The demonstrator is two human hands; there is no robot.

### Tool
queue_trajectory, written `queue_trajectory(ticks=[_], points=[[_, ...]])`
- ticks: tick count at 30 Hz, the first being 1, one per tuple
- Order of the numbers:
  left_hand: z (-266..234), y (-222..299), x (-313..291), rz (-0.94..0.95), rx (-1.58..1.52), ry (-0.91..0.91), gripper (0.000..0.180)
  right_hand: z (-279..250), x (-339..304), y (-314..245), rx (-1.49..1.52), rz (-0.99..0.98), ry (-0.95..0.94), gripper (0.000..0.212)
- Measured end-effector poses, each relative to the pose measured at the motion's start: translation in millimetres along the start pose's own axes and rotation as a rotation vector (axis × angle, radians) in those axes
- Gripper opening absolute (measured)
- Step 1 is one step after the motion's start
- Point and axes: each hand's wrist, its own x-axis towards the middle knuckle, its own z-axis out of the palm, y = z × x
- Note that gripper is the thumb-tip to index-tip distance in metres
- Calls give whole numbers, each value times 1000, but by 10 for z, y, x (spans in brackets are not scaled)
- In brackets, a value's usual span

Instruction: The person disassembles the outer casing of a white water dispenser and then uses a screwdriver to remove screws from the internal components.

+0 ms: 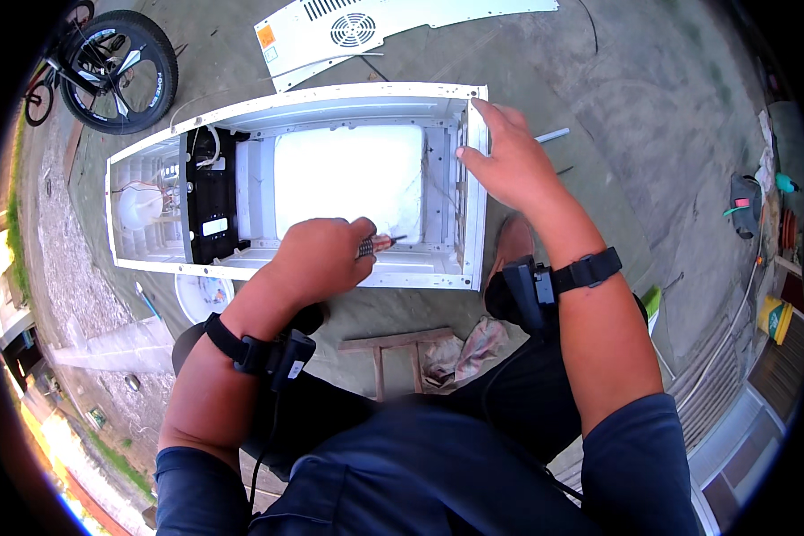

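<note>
A white metal appliance cabinet [281, 95] lies open side up across the ground in front of me. My left hand [320, 255] is closed round a screwdriver-like tool [400, 238] with a ridged grip and a thin dark tip. It hovers over the cabinet's near side, by the lower right corner of a white block [348, 174] inside. At the right end, my right hand [514, 156] grips the rim, thumb on the inner side and fingers over the top edge. A black panel [213, 192] with fittings and a white tube crosses the cabinet's left part.
A white perforated panel [402, 22] lies beyond the cabinet. A bicycle wheel [121, 71] stands far left. Near me are a white tub [204, 299], a wooden frame [397, 339] and a crumpled cloth [482, 347]. A yellow bucket [775, 320] is at far right.
</note>
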Motion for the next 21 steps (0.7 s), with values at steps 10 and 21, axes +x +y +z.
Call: queue_trajectory(ticks=[10,21], points=[[169,-71,295,48,25,-295,37,26,96,-158,-25,93,-40,70],[352,-46,512,76,-125,-265,42,34,107,-226,-49,120,-71,66]])
